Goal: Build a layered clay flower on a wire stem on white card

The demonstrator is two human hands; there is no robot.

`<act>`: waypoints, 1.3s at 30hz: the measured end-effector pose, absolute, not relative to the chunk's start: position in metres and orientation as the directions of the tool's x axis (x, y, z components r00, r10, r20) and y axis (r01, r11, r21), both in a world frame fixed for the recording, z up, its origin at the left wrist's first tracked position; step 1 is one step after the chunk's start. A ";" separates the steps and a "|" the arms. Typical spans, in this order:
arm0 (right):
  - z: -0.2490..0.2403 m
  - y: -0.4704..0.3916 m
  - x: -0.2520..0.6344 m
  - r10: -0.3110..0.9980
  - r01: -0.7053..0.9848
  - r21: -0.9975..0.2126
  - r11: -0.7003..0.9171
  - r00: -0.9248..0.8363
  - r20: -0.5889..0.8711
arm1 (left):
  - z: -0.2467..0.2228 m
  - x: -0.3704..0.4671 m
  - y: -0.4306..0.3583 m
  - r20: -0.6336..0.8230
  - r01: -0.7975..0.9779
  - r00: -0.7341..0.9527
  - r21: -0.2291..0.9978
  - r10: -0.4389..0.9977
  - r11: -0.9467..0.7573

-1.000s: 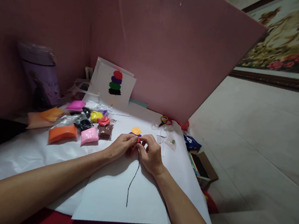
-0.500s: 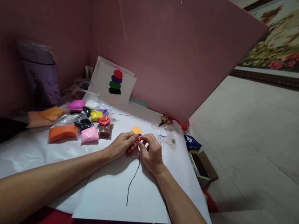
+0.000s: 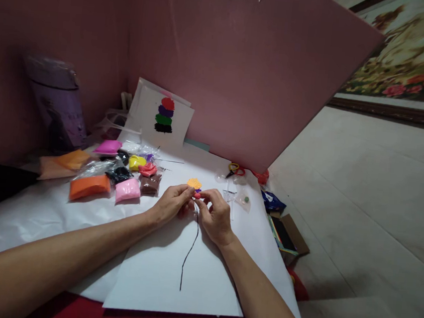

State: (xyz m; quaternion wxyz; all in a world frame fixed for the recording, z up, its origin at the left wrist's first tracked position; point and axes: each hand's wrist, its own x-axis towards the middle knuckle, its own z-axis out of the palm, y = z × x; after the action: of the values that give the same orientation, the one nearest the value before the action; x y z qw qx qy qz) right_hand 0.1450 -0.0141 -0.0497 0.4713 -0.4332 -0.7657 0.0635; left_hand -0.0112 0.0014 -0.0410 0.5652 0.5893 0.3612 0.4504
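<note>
Between the fingertips of both hands is a small red piece point(image 3: 197, 196), with a bit of purple just above it. My left hand point(image 3: 175, 203) pinches it from the left, and my right hand point(image 3: 214, 214) closes on it from the right with thumb and index finger. An orange-yellow ridged shape point(image 3: 194, 183) lies on the white paper point(image 3: 148, 273) just beyond the fingertips. From under the hands a thin black line point(image 3: 189, 254) runs down the paper towards its near edge.
Bagged clay in orange point(image 3: 89, 188), pink point(image 3: 127, 191) and brown point(image 3: 150, 185) lies at the left. A card with coloured patches point(image 3: 179, 126) leans on the wall. Scissors point(image 3: 235, 170) and a small plastic bag point(image 3: 243, 200) are at the right; a purple bottle point(image 3: 58, 104) stands back left.
The fingertips have shifted slightly on the red piece, and more of it shows between them. Both hands otherwise stay in place.
</note>
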 end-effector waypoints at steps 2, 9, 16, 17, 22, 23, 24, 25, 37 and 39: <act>-0.050 -0.014 0.145 0.731 0.610 -0.515 0.602 -0.160 0.664 | -0.041 -0.011 0.001 0.120 -0.090 0.310 0.991 0.943 -0.097; -0.052 -0.012 0.147 0.758 0.635 -0.530 0.562 -0.138 0.638 | -0.043 -0.011 0.002 0.127 -0.088 0.249 0.990 0.960 -0.108; -0.054 -0.011 0.147 0.802 0.674 -0.521 0.524 -0.184 0.568 | -0.047 -0.012 0.006 0.135 -0.081 0.145 0.989 0.980 -0.124; -0.054 -0.011 0.147 0.807 0.681 -0.519 0.517 -0.186 0.560 | -0.047 -0.013 0.007 0.135 -0.081 0.123 0.989 0.983 -0.126; -0.056 -0.009 0.148 0.824 0.690 -0.529 0.494 -0.177 0.538 | -0.048 -0.013 0.008 0.129 -0.088 0.054 0.988 0.990 -0.124; -0.056 -0.009 0.149 0.823 0.690 -0.528 0.494 -0.176 0.539 | -0.048 -0.012 0.009 0.126 -0.089 0.052 0.989 0.991 -0.122; -0.057 -0.009 0.149 0.823 0.691 -0.528 0.494 -0.176 0.541 | -0.048 -0.012 0.009 0.124 -0.090 0.050 0.989 0.991 -0.119; -0.058 -0.008 0.149 0.823 0.691 -0.528 0.494 -0.175 0.540 | -0.048 -0.012 0.009 0.122 -0.091 0.049 0.989 0.991 -0.117; -0.058 -0.006 0.144 0.882 0.486 -0.770 0.413 -0.001 0.472 | -0.050 -0.011 0.010 0.116 -0.084 0.027 0.990 0.993 -0.114; -0.058 -0.006 0.143 0.890 0.455 -0.793 0.404 0.007 0.457 | -0.051 -0.011 0.010 0.117 -0.083 0.028 0.990 0.993 -0.115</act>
State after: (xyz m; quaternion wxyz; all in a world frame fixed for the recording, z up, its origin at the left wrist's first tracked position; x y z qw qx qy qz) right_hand 0.1432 -0.0062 -0.0579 0.5022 -0.5015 -0.6706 0.2161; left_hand -0.0110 0.0099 -0.0511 0.4981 0.5157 0.4412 0.5398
